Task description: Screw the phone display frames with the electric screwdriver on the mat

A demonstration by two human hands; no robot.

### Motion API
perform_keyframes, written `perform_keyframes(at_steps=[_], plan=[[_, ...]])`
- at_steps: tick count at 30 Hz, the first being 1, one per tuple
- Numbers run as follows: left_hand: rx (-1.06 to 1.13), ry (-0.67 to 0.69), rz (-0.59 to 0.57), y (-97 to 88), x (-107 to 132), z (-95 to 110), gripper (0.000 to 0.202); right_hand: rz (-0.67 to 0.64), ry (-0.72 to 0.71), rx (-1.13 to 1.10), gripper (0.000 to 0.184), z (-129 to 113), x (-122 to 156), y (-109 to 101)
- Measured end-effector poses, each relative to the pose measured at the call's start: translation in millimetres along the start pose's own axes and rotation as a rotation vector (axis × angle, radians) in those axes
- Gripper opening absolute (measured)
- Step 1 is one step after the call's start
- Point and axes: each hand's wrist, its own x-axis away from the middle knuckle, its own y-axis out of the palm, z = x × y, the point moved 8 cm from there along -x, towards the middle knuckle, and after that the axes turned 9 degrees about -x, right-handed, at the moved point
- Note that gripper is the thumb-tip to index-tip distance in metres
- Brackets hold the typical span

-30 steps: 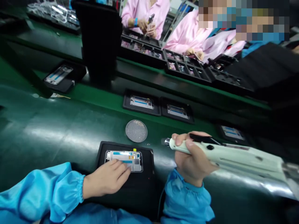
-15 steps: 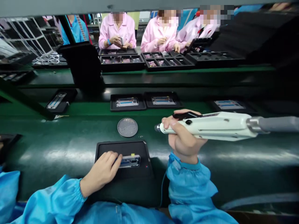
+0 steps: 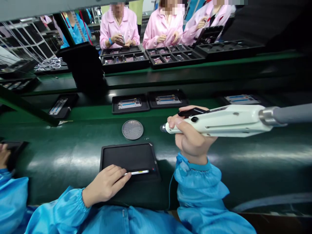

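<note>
My left hand [image 3: 107,183] is closed on one end of a phone frame [image 3: 140,172], which is tipped up so its thin side edge with a yellow patch faces me. Beneath it lies a black tray [image 3: 129,155] on the green bench. In my right hand [image 3: 192,141] is an electric screwdriver [image 3: 231,121] with a pale body and a black lever. Its tip points left, in the air right of a round perforated dish [image 3: 132,130]. A few tiny pieces, too small to name, lie beside that dish.
Beyond the dish, two black trays with phone frames [image 3: 129,103] stand side by side. Others sit at far left [image 3: 58,106] and right [image 3: 242,99]. A dark post [image 3: 26,105] slants in at left. A co-worker's hand [image 3: 4,156] shows at the left edge; people in pink sit opposite.
My left hand has tilted the phone frame from showing its inner face to edge-on, shifting slightly nearer me. The right hand keeps its hold on the screwdriver. A co-worker's hand has appeared at left.
</note>
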Motion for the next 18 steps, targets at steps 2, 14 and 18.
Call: perform_keyframes(at_steps=[2, 14, 18], plan=[[0.016, -0.006, 0.000, 0.3, -0.5, -1.2, 0.032, 0.045, 0.002, -0.081, 0.020, 1.3, 0.2, -2.9], [0.040, -0.029, 0.013, 1.1, 1.5, -1.3, 0.032, 0.040, 0.015, -0.113, 0.020, 4.6, 0.4, -1.2], [0.015, -0.031, 0.003, 1.5, 0.8, 0.5, 0.031, 0.041, 0.025, -0.106, 0.020, 6.0, 0.3, -1.1]])
